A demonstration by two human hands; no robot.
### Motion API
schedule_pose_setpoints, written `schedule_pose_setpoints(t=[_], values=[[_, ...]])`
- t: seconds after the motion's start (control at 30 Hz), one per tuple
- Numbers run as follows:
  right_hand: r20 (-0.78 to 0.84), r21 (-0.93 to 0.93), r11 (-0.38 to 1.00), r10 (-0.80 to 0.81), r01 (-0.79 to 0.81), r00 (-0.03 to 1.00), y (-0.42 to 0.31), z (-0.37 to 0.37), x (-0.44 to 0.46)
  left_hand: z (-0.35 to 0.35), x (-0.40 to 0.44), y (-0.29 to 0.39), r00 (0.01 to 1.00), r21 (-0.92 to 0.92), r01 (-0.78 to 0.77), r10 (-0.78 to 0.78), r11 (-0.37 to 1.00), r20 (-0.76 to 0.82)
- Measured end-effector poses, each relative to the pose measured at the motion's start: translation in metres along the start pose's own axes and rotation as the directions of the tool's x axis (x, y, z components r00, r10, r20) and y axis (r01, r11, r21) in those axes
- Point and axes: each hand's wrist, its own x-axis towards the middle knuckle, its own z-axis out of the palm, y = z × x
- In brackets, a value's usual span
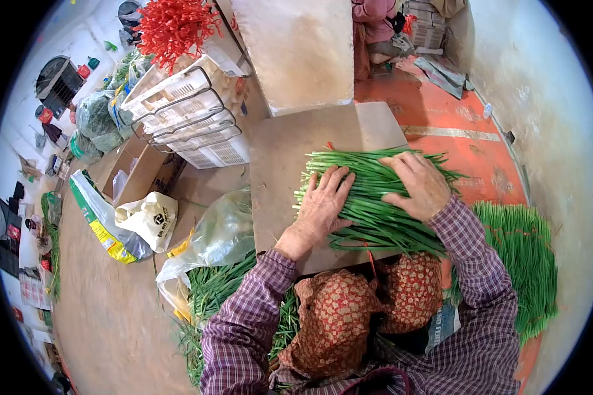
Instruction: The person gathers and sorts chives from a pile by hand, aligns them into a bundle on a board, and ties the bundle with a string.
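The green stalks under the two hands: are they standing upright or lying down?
Lying down: the stalks stretch sideways across the board, left hand and right hand on top.

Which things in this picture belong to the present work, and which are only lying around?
Probably in the work:
green stalks under left hand and right hand
board beneath them
tied greens at right

Probably just lying about:
white cloth bag
cardboard box
green-and-white sack

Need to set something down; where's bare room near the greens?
Bare: far end of the board, between the green bundle and pale slab; the board's left strip beside the clear bag; brown floor left of loose greens. Crowded: board's near right.
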Motion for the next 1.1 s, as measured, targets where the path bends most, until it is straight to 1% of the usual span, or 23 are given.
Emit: schedule_pose_setpoints(t=[0.03,0.07,0.1,0.17,0.2,0.23,0.3,0.33,0.37,0.43,0.5,0.57,0.67,0.7,0.77,0.83,0.87,0.9,0.93,0.97,1.0,1.07,1.1], values=[[-0.158,0.069,0.996,-0.04,0.052,0.987,-0.006,0.0,-0.004,-0.001,0.001,0.0,1.0,-0.02,0.008,-0.008,1.0,0.003],[-0.193,0.043,0.995,-0.079,0.088,0.978,-0.016,0.009,-0.008,-0.002,0.001,0.0,1.0,-0.015,0.003,-0.004,1.0,-0.009],[-0.164,0.047,0.992,-0.107,0.116,0.981,-0.023,0.019,-0.012,-0.003,0.001,0.001,1.0,-0.023,0.004,-0.004,1.0,0.001],[-0.109,-0.01,0.997,-0.078,0.077,0.991,-0.024,0.048,-0.011,-0.003,0.001,0.001,1.0,-0.019,0.019,-0.019,1.0,0.0],[-0.065,-0.079,0.997,-0.02,0.015,0.998,-0.017,0.063,-0.006,-0.002,0.001,0.001,1.0,0.006,0.019,-0.019,1.0,0.006],[-0.071,-0.1,0.995,-0.009,0.002,0.997,-0.01,0.073,-0.001,-0.005,-0.001,0.002,1.0,0.006,0.018,-0.018,1.0,0.012],[-0.095,-0.05,0.995,-0.088,0.084,0.992,0.002,0.079,0.003,-0.015,-0.005,0.003,0.999,-0.049,-0.01,0.012,0.999,0.037],[-0.094,-0.046,0.996,-0.084,0.08,0.992,0.004,0.08,0.003,-0.023,-0.007,0.006,0.996,-0.046,-0.006,0.01,0.999,0.09],[-0.089,-0.05,0.995,-0.09,0.086,0.992,0.005,0.08,0.003,-0.026,-0.011,0.009,0.995,-0.048,-0.012,0.017,0.999,0.095],[-0.082,-0.053,0.994,-0.096,0.092,0.992,0.006,0.08,0.003,-0.028,-0.018,0.014,0.982,0.114,-0.084,0.063,0.99,0.176],[-0.088,-0.064,0.993,-0.103,0.098,0.991,0.007,0.082,0.004,-0.028,-0.018,0.017,0.978,0.152,-0.089,0.058,0.984,0.198],[-0.116,-0.072,0.992,-0.115,0.107,0.987,0.007,0.085,0.002,-0.033,-0.013,0.02,0.977,0.249,-0.11,0.059,0.962,0.205],[-0.11,-0.086,0.991,-0.114,0.104,0.987,0.005,0.082,0.0,-0.02,-0.006,0.012,0.986,0.183,-0.11,0.083,0.977,0.147],[-0.137,-0.08,0.991,-0.117,0.107,0.984,0.003,0.076,-0.001,-0.019,-0.004,0.009,0.986,0.183,-0.11,0.084,0.977,0.144],[-0.161,-0.077,0.991,-0.119,0.108,0.98,-0.002,0.064,-0.006,-0.014,-0.001,0.002,0.979,0.099,-0.08,0.06,0.992,0.194],[-0.296,-0.044,0.967,-0.252,0.251,0.921,-0.012,0.044,-0.016,-0.011,-0.001,0.0,0.981,0.068,-0.079,0.065,0.995,0.181],[-0.314,-0.031,0.956,-0.287,0.292,0.905,-0.019,0.037,-0.022,-0.01,-0.002,-0.001,0.983,0.041,-0.075,0.067,0.996,0.172],[-0.311,-0.031,0.955,-0.29,0.295,0.905,-0.025,0.04,-0.03,-0.008,-0.002,-0.003,0.983,0.039,-0.071,0.064,0.997,0.17],[-0.15,0.007,0.942,-0.331,0.336,0.932,-0.029,0.045,-0.039,-0.007,-0.002,-0.005,0.985,0.033,-0.077,0.071,0.996,0.158],[0.014,0.052,0.929,-0.369,0.368,0.929,-0.032,0.05,-0.046,-0.005,-0.002,-0.006,0.986,0.025,-0.085,0.081,0.996,0.145],[0.015,0.048,0.93,-0.366,0.365,0.93,-0.035,0.055,-0.051,-0.005,-0.001,-0.005,0.986,0.024,-0.089,0.085,0.996,0.142],[0.05,-0.091,0.937,-0.334,0.337,0.941,-0.038,0.066,-0.056,-0.006,0.001,-0.004,0.985,0.018,-0.058,0.054,0.998,0.165],[0.051,-0.097,0.937,-0.333,0.337,0.942,-0.038,0.072,-0.055,-0.004,0.001,-0.005,0.986,0.018,-0.06,0.056,0.998,0.16]])
